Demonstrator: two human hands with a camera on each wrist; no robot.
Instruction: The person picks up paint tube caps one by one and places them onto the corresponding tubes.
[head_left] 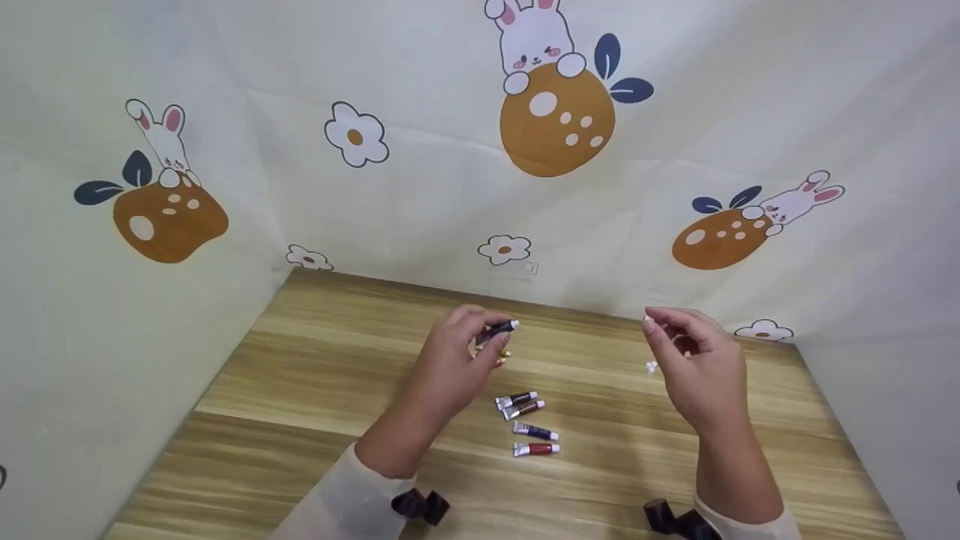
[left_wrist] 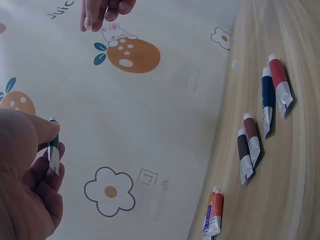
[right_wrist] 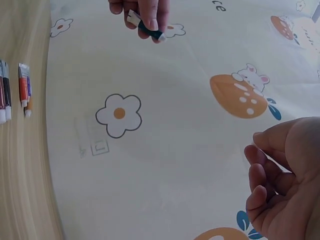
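My left hand point(head_left: 461, 352) pinches a small dark green paint tube point(right_wrist: 150, 31) between thumb and fingers, above the table; the tube's white tip points right in the head view. Apart from it, my right hand point(head_left: 701, 364) is raised with thumb and index finger together, pinching a tiny white cap point(head_left: 649, 320) that the fingers mostly hide. Below that hand lie small white caps point(head_left: 651, 367). Under the left hand, an orange tube point(left_wrist: 216, 210) lies against a yellowish tube point(right_wrist: 28, 111); in the head view the hand partly covers both.
Nearer me on the wood-grain table point(head_left: 300, 360) lie a black tube point(head_left: 517, 400), a brown tube point(head_left: 525, 409), a blue tube point(head_left: 536, 431) and a red tube point(head_left: 537, 449). A pale printed curtain point(head_left: 420, 202) encloses the table's back and sides.
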